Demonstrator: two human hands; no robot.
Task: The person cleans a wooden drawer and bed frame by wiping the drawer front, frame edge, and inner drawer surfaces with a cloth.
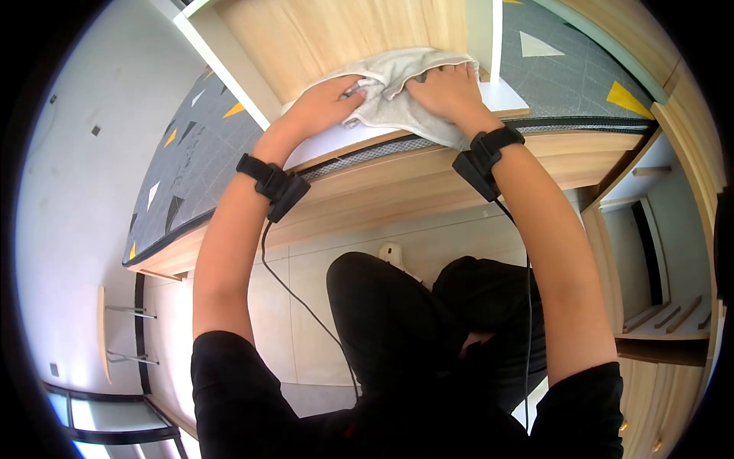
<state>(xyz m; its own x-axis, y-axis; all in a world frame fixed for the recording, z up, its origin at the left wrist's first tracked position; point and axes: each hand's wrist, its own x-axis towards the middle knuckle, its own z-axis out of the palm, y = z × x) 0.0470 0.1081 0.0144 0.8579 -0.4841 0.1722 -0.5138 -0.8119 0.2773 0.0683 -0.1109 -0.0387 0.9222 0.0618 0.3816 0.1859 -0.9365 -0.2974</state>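
Note:
A light grey cloth point(409, 113) lies bunched on the white lower board of an open wood-and-white cabinet point(344, 34). My left hand point(325, 105) grips the cloth's left side, its fingertips partly tucked into the folds. On the right, my right hand point(447, 93) holds the cloth against the board, its fingers curled over the fabric and partly hidden by it. One corner of the cloth hangs over the board's front edge. Each wrist wears a black strap with a small device and a cable.
The cabinet rests on a bed with a grey patterned mattress point(187, 153) and a wooden side rail point(382, 180). To the right stands a wooden shelf unit point(665, 336). My crossed legs point(390, 321) are below, on the tiled floor point(313, 268). The cables hang from both wrists.

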